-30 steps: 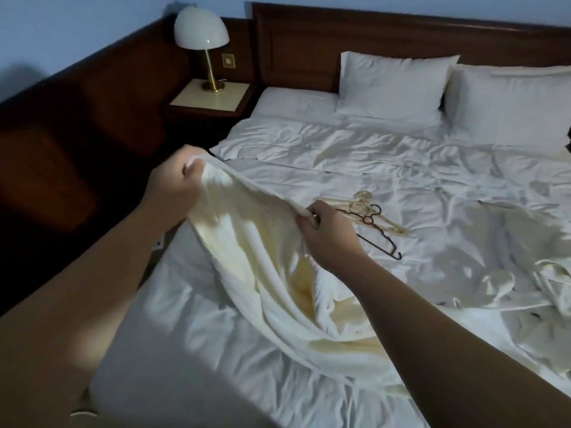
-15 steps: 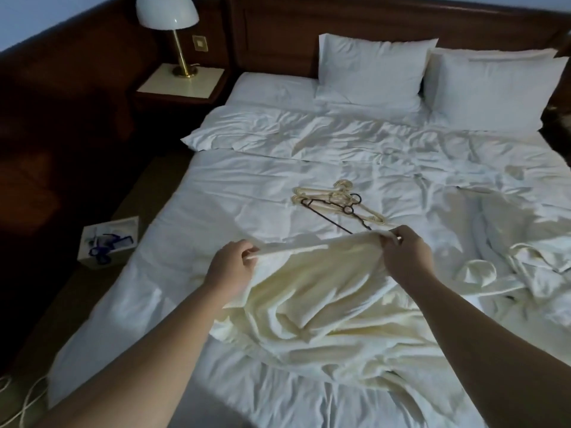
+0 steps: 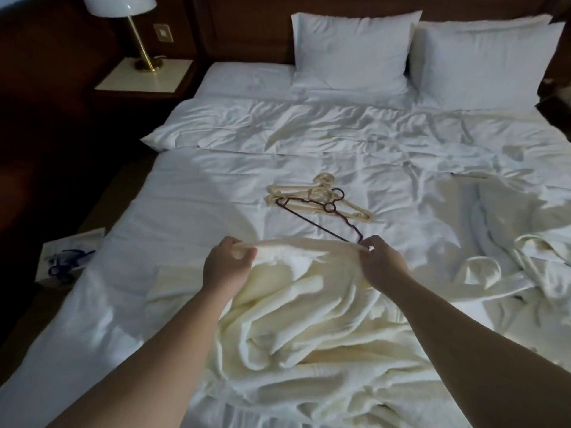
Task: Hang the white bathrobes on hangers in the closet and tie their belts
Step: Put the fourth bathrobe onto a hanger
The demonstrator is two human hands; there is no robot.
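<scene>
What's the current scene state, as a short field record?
left hand: grips robe edge
right hand: pinches same edge
held bathrobe: cream, bunched on bed, edge stretched between hands
second bathrobe: crumpled at right, untouched
hangers: pile of cream ones plus one dark, beyond hands
hung so far: none visible

Place: hotel-style bedroom | Evidence: double bed [image 3: 216,193] with rumpled white duvet under the fingers; two pillows [image 3: 355,47] against dark wooden headboard [image 3: 247,26] far beyond them; brass lamp [image 3: 136,29] on nightstand [image 3: 123,83] beyond-left
</scene>
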